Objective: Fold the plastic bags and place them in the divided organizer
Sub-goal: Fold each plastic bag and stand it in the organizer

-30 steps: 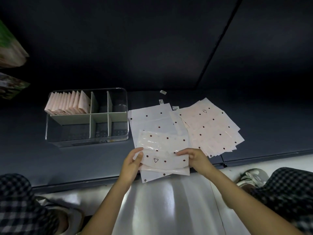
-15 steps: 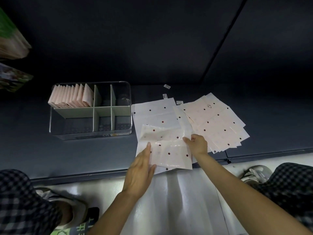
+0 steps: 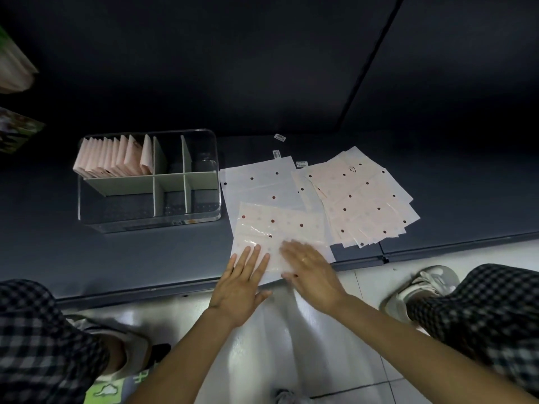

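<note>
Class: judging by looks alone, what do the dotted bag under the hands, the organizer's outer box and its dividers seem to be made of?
Dotted bag: thin, glossy plastic film; it shows wrinkles and glare streaks.
Organizer box: clear rigid plastic, probably acrylic; the dark surface shows through its walls.
Dividers: opaque, matte pale panels, likely plastic, though the look leaves it open.

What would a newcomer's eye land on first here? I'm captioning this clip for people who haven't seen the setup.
First, the two hands, left hand and right hand, pressing flat on a dotted plastic bag at the dark platform's near edge. Next, the fanned pile of bags to the right, and the clear divided organizer to the left, its back-left compartment packed with folded bags.
</note>
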Demonstrator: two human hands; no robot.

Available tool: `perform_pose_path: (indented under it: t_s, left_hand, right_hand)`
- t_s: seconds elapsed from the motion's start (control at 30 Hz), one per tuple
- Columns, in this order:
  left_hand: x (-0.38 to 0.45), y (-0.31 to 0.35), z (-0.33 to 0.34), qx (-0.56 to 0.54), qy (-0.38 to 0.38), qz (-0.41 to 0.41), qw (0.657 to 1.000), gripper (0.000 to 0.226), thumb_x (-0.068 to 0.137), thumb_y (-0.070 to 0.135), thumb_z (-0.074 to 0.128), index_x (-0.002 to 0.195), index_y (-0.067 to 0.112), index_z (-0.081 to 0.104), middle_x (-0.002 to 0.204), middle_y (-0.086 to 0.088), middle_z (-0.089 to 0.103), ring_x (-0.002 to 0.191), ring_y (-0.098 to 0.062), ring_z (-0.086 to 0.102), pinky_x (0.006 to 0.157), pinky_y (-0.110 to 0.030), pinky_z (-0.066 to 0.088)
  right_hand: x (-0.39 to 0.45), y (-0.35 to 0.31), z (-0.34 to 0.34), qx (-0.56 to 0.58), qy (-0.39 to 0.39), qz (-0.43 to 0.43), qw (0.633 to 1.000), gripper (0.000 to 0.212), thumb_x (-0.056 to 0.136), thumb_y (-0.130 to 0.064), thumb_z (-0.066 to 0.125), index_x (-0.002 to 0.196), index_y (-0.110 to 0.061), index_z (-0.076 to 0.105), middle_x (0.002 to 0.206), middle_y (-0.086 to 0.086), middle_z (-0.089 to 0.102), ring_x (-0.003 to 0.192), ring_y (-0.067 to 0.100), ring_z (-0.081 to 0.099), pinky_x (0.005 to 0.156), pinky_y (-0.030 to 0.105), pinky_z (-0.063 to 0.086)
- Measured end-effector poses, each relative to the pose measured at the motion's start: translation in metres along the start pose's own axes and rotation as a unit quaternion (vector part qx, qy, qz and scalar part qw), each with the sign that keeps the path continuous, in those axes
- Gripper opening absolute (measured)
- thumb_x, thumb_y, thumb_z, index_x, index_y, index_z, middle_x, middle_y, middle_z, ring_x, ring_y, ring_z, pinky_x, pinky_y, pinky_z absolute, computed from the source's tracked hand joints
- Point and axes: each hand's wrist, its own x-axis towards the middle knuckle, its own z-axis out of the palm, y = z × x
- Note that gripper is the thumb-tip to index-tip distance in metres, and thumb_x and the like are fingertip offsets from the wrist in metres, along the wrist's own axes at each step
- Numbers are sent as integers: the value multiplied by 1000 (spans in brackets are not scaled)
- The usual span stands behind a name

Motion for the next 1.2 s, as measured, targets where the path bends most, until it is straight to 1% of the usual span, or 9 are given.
perform_pose_path:
  t_s: [0.27,0.37,0.43,0.6,0.77,0.87,0.97,1.07,1.2]
  left_hand:
    - [0,-4,0,-12,-1,13,1000,72,94,61,13,142,26,-26,153,-1,-28,140,-22,-27,115,-38,-16]
    - [2,-7,-5,-80,38,2,996,68,96,57,26,151,28,0,159,5,-7,146,-16,-9,116,-31,-9]
    - [5,-10,-14,-172,84,-18,981,60,94,50,44,147,28,28,155,5,25,143,-15,18,115,-29,11]
    - [10,-31,-43,-381,147,-139,902,28,79,25,75,107,27,69,102,7,69,96,-15,62,83,-26,47]
    - [16,-41,-53,-578,85,-136,800,28,80,4,72,107,11,64,89,2,72,84,-9,65,79,-10,48]
    - [20,-39,-50,-606,83,-169,773,35,86,9,66,119,15,53,93,-5,71,88,-12,63,69,1,40]
    - [25,-34,-48,-569,102,-197,792,44,89,15,63,130,17,45,102,-5,66,91,-16,59,70,-6,40]
    - [21,-21,-43,-377,175,-209,885,45,90,21,61,133,14,47,112,-8,56,101,-25,52,82,-31,45]
    - [21,6,-36,-195,219,-37,955,44,90,22,61,131,9,52,136,-14,50,127,-37,44,107,-45,35]
  right_hand:
    - [-35,34,-11,-39,-81,-44,995,82,56,28,63,131,-1,52,139,12,48,127,28,48,106,36,38]
    - [-29,41,-18,128,-132,49,982,53,89,13,46,135,-11,49,146,2,40,136,16,37,113,18,21]
    - [-17,44,-27,243,-134,140,951,32,97,-3,44,123,-13,60,129,1,58,120,13,52,102,14,33]
    - [13,56,-58,392,-157,226,878,22,98,-18,49,89,-32,62,82,-21,62,76,-1,53,70,7,39]
    - [21,65,-58,492,-136,320,798,18,99,-18,45,100,-15,63,100,4,62,91,19,55,88,40,48]
    - [24,65,-45,454,-77,385,800,15,98,-13,46,100,-9,60,94,4,60,93,23,54,93,47,47]
    - [31,66,-33,374,-52,409,831,13,95,-15,49,99,-7,60,77,-9,50,85,20,49,79,33,44]
    - [36,66,-23,291,-51,420,858,21,95,-19,50,106,-6,61,85,-5,55,87,18,49,73,24,33]
    - [41,66,-16,257,-52,426,866,22,95,-21,48,108,-8,60,103,4,61,90,19,49,74,24,34]
